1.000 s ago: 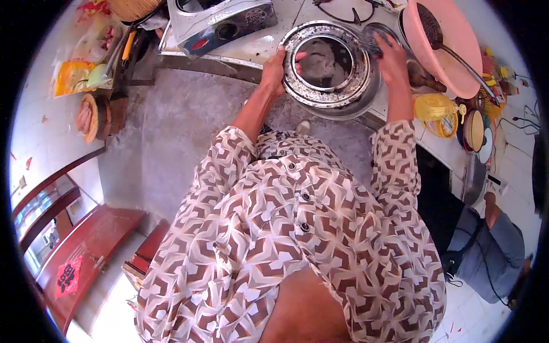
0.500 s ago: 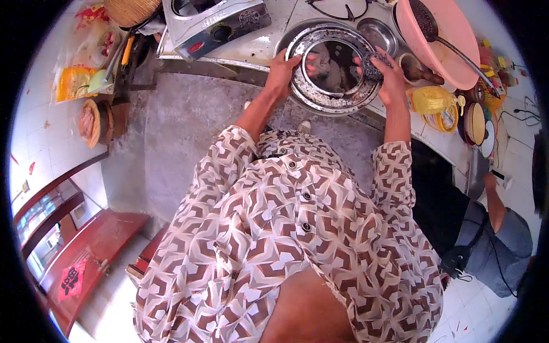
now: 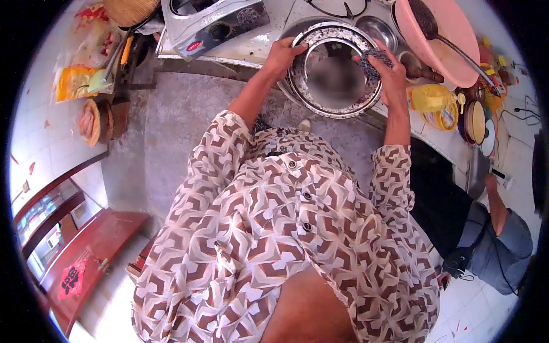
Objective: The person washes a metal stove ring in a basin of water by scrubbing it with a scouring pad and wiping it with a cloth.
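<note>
I hold a round metal ring, spotted with dark stains and with a wide opening in its middle, tilted over the counter. My left hand pinches its left rim between thumb and fingers. On the right side, my right hand is closed around a grey steel wool scrubber, against the ring's upper right rim. Beneath the ring, a larger metal basin shows only at its edge. What lies within the ring's opening is blurred.
A gas stove stands left on the counter. To the right are a small metal bowl, a pink basin with a ladle across it, and a yellow bag. Another person is at the lower right.
The ring has tilted, and my left hand has shifted slightly left and up along its rim. My right hand with the scrubber has moved only a little.
</note>
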`<state>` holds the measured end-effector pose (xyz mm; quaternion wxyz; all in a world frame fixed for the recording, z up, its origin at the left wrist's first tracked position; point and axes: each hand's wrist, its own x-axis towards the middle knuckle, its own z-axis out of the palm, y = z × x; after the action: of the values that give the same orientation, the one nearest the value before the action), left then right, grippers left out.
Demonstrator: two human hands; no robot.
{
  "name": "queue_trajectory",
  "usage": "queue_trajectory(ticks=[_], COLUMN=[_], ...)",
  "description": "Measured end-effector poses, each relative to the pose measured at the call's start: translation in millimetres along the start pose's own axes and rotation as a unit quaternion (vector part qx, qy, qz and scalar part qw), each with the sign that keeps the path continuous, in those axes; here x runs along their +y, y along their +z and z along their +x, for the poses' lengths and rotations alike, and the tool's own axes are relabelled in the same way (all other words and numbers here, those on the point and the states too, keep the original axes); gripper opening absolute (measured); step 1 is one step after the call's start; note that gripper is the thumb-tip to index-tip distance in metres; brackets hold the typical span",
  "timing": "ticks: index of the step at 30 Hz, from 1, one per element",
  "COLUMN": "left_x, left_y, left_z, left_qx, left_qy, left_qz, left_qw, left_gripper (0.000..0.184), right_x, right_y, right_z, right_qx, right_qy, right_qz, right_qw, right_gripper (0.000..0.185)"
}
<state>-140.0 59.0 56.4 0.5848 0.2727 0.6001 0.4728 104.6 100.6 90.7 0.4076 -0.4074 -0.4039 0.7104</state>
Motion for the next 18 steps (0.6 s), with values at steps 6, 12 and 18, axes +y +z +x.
queue_trajectory(ticks=[6,12,18], left_x=[1.2,-1.2,0.5], left_y=[-10.5,-6.6,-8.1], left_z=[-1.6,-0.7,-4.5], left_qx=[-0.066,0.002,0.005], left_qy=[-0.008,-0.009,-0.034], left_qz=[-0.068,-0.043,-0.049], left_qw=[0.995,0.999,0.998], left_gripper=[0.018,0.017,0.017], right_x=[0.5,-6.1,-4.8], right_y=[0.2,6.4,6.1], right_z=[-2.0,1.0,2.7], right_qx=[-0.005,-0.016,-0.004], right_qy=[-0.002,-0.012,0.008], right_qz=[0.010,0.000,-0.013], right_qw=[1.000,1.000,1.000], right_gripper=[0.046,0.047,0.048])
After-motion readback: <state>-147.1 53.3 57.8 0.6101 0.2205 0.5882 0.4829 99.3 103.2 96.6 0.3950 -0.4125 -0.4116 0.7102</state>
